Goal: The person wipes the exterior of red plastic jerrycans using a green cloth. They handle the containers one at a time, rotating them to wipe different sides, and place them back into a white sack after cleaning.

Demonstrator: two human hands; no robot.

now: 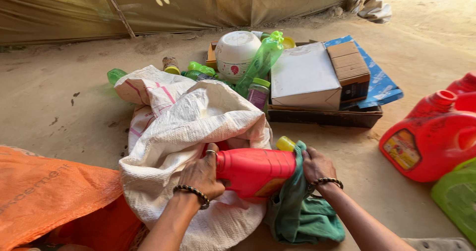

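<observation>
In the head view, the left hand [202, 175] holds a red plastic bottle [255, 170] by its bottom end, fingers wrapped closely around the body, and the right hand [316, 165] presses a green cloth [301, 212] against the other end, near the yellow cap [285, 143]; this hand is closed on the cloth and, through it, on the bottle. The bottle lies on its side over the lower part of a white woven sack [183, 127], which rests on the sandy ground [59, 97] close to the near edge of the view. Its long axis runs almost level from left to right, with the base toward the left hand and the cap end pointing to the right and a little away from the person. I judge the bottle to be stiff moulded plastic with a smooth and perhaps slippery surface, not fragile; how heavy it is I cannot tell, because the content is hidden. A firm hold around the middle of the body, or one hand at each end as here, seems safest. Beyond the sack stands a low cardboard tray [325, 116] with a white box [303, 77], a white bowl [236, 52] and green bottles [260, 62]. At the right edge stand a big red jug [431, 137] and a green container [458, 196]. An orange sack [49, 196] lies at the lower left corner.
</observation>
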